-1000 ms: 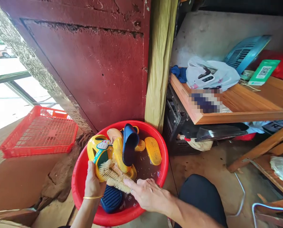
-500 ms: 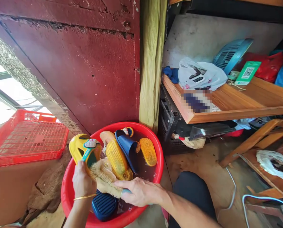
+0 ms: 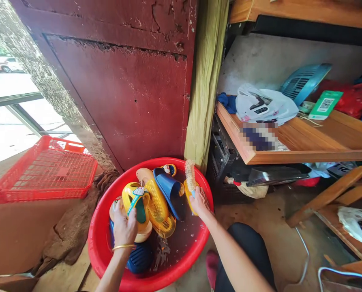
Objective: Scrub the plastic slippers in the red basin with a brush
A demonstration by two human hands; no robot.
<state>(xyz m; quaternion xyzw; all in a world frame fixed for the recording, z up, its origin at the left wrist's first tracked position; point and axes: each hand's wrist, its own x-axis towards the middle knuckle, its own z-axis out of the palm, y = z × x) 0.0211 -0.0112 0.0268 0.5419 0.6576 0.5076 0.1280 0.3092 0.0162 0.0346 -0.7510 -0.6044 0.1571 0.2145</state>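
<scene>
A red basin (image 3: 95,251) holds dark water and several shoes. A yellow clog (image 3: 127,196) with a green insole lies on the pile at the left. My left hand (image 3: 124,228) is at its near end, thumb and fingers apart, fingertips by a pale shoe (image 3: 113,207). My right hand (image 3: 200,202) grips a bristle brush (image 3: 190,174) by its blue end, bristles up, over an orange-yellow sandal (image 3: 188,194) at the basin's right. Between the hands lie a yellow sandal (image 3: 157,200) and a blue slipper (image 3: 169,190). A dark blue sole (image 3: 140,257) shows near the front.
A red plastic crate (image 3: 50,174) is at the left, beside brown cloth (image 3: 68,227). Behind the basin is a dark red door (image 3: 123,101). A wooden shelf (image 3: 308,157) with a white bag (image 3: 264,103) and a blue fan (image 3: 304,83) juts out at the right.
My right hand has moved the brush off the yellow clog, rightward and up. The clog is lower, down on the pile, and my left hand's fingers have spread. The view has shifted slightly.
</scene>
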